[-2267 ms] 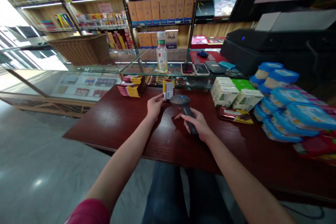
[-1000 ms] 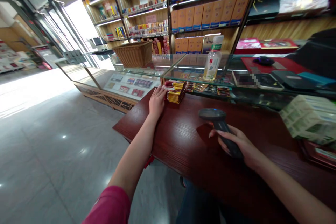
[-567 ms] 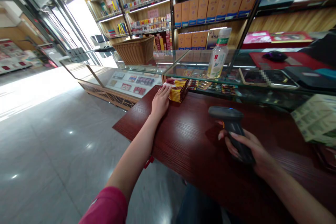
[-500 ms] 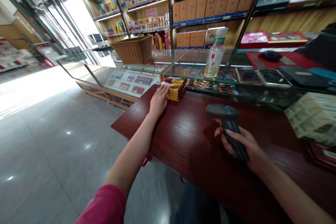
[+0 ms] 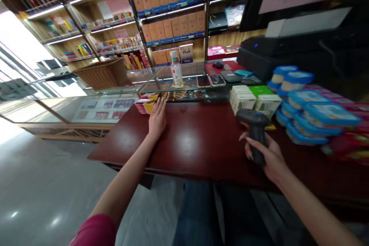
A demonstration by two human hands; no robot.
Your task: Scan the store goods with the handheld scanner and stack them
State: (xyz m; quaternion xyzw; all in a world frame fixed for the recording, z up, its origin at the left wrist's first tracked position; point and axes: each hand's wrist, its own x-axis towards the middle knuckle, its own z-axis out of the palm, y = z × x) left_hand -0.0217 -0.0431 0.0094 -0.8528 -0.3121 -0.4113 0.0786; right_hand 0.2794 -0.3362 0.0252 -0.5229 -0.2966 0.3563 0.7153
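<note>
My left hand [image 5: 157,117] lies at the right end of a stack of yellow and dark red packets [image 5: 146,104] near the table's far edge. Its fingers are stretched out, and the fingertips touch or nearly touch the packets; I cannot tell which. In my right hand [image 5: 269,153] is a black barcode scanner [image 5: 257,132], gripped by its handle above the dark red wooden table [image 5: 198,138]. The scanner's head points left and a small blue light shows on top. Behind it stand light green and white packs [image 5: 243,97], partly hidden by the scanner.
Blue-lidded tubs [image 5: 319,113] are piled on the right. Beyond the table runs a glass display counter [image 5: 161,75] with a clear bottle [image 5: 177,71], two phones [image 5: 216,80] and a wicker basket [image 5: 100,73]. A black machine [image 5: 268,54] sits at back right.
The view has swung right, bringing in the tubs and black machine. My left hand has shifted from the stack's left side to its right. The scanner stays in my right hand, now before the green packs.
</note>
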